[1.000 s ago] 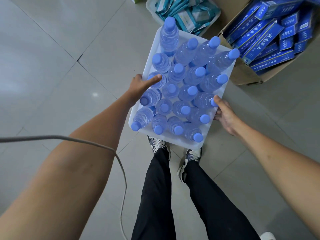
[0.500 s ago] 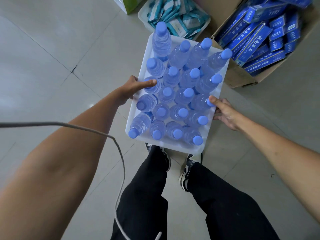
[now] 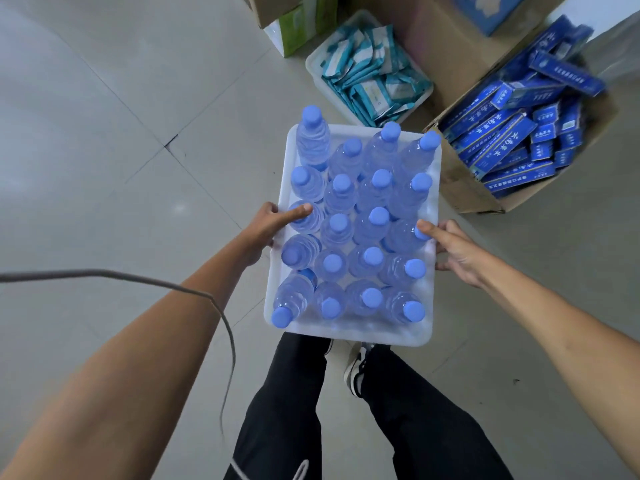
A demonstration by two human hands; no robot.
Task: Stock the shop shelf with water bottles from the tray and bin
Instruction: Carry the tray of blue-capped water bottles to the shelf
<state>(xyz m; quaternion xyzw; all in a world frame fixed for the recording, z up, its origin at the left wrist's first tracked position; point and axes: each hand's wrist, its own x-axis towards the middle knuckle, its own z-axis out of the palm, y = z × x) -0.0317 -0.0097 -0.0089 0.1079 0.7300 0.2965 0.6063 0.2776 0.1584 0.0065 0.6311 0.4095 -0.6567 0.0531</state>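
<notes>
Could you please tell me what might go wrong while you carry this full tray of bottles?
The near-left bottle leans out over the rim of the tray; a tilt could tip it out.
The left hand and right hand grip only the side edges, so the loaded tray might slip or sag.
The cable hangs beside the legs and the cardboard box stands on the floor just ahead: both could trip you.
</notes>
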